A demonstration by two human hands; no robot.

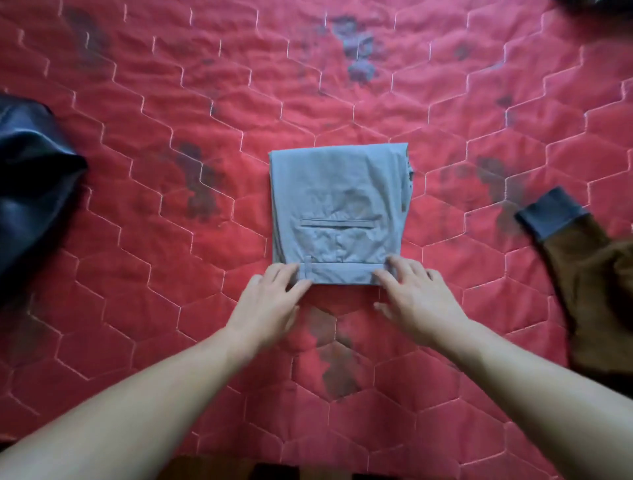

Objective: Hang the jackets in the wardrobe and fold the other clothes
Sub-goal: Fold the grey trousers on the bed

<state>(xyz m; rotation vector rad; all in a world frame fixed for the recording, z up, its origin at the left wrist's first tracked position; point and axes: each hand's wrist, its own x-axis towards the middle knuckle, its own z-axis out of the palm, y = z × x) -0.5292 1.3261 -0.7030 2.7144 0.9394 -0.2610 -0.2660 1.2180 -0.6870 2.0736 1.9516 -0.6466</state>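
Grey trousers (337, 205) lie folded into a neat rectangle in the middle of the red quilted bed cover (171, 102), back pocket facing up and waistband nearest me. My left hand (274, 303) rests with straight fingers on the near left corner of the waistband. My right hand (416, 298) lies flat on the near right corner, fingertips on the fabric. Neither hand grips the cloth.
A dark, shiny jacket (30, 185) lies bunched at the left edge. A brown garment with a dark blue cuff (589, 274) lies at the right edge. Another dark item (596, 3) peeks in at the top right corner.
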